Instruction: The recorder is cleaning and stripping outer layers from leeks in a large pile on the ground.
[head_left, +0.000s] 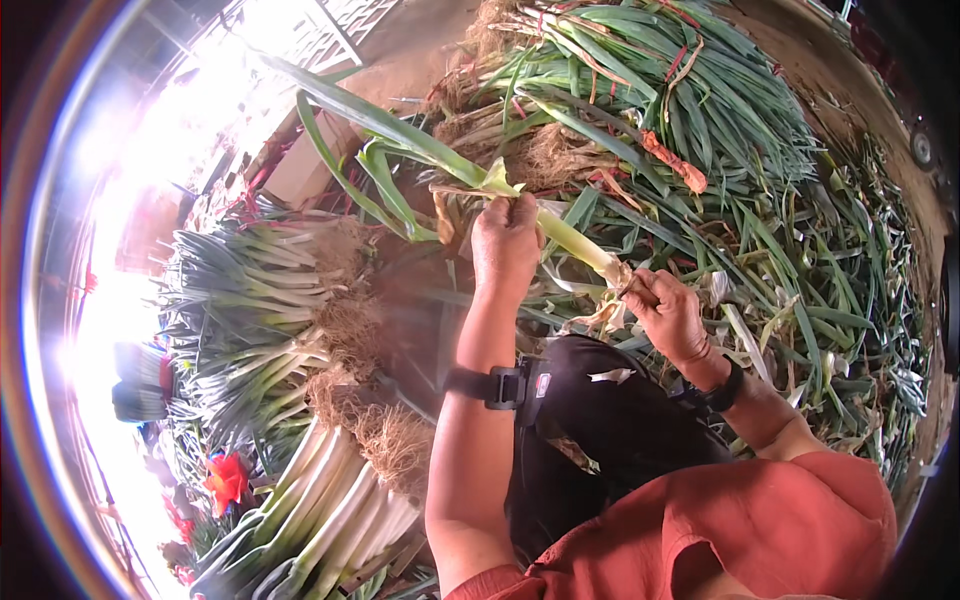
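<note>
My left hand (504, 244) is wrapped around the stem of a large green onion (576, 238) in front of my knees. Its long green leaves stretch away to the upper left, and a torn outer leaf (499, 178) sticks up just above my thumb. At the brownish root end, my right hand (666, 311) pinches the onion with thumb and fingers. A limp, dry outer skin (606, 319) dangles below that end; whether my right fingers hold it too cannot be made out.
Cleaned onions with bushy roots (352, 517) lie in rows at left. Tied bundles (720, 82) are heaped at the top. Stripped leaves (817, 300) cover the ground at right, with an orange-red wrapped handle (673, 161) among them. A red artificial-looking flower (226, 481) shows lower left.
</note>
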